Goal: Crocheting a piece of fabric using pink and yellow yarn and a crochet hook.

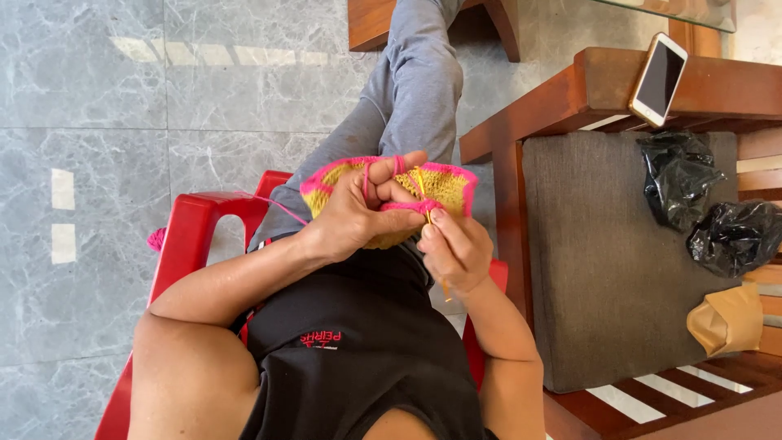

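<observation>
The yellow crochet piece (pixel 444 189) already has most of its pink border; left hand (pixel 358 213) grips it, right hand (pixel 454 248) pinches the crochet hook (pixel 427 213), closing the edge.

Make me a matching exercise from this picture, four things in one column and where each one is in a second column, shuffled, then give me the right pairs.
Things:
1. smartphone
2. black plastic bags
3. crochet piece
4. crochet hook

Places:
A. on the grey seat cushion
B. pinched in the right hand
C. on the wooden armrest
D. gripped by the left hand, pink yarn over its fingers

Pairs: 1-C, 2-A, 3-D, 4-B
</observation>
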